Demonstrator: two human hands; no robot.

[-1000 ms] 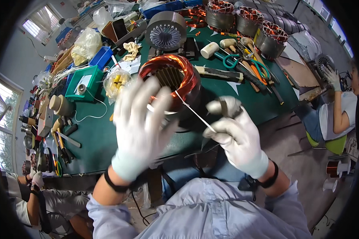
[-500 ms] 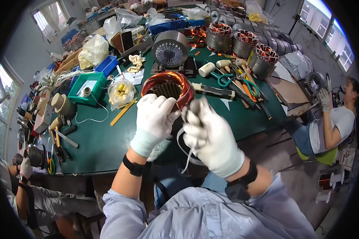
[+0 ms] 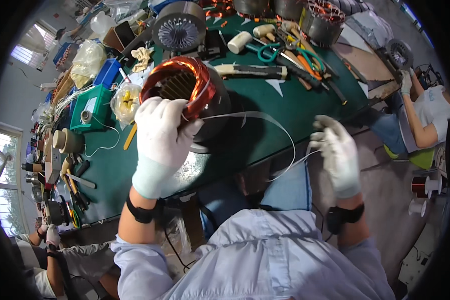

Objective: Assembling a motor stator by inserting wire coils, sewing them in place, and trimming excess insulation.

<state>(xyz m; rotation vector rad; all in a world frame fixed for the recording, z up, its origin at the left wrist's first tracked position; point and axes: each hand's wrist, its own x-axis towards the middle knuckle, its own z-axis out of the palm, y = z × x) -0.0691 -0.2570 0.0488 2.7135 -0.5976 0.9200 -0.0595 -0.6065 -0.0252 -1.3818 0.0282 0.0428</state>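
A motor stator (image 3: 216,102) with a thick ring of copper windings stands on the green table in front of me. My left hand (image 3: 161,127), in a white glove, is closed over the near rim of the copper ring. From the ring beside its fingertips a narrow white lacing tape (image 3: 267,118) runs out to the right and loops down over the table edge. My right hand (image 3: 336,152), also gloved, is off to the right beyond the table edge, its fingers closed on the tape.
Mallets (image 3: 240,42), pliers and scissors lie beyond the stator to the right. Another stator (image 3: 179,31) lies on its side behind. A green tray (image 3: 105,97), a bag of yellow pieces (image 3: 126,102) and hand tools are at left. Co-workers sit at both sides.
My right hand has moved from the copper ring out to the right, drawing the tape into a long loop. My left hand stays on the ring. The view has shifted.
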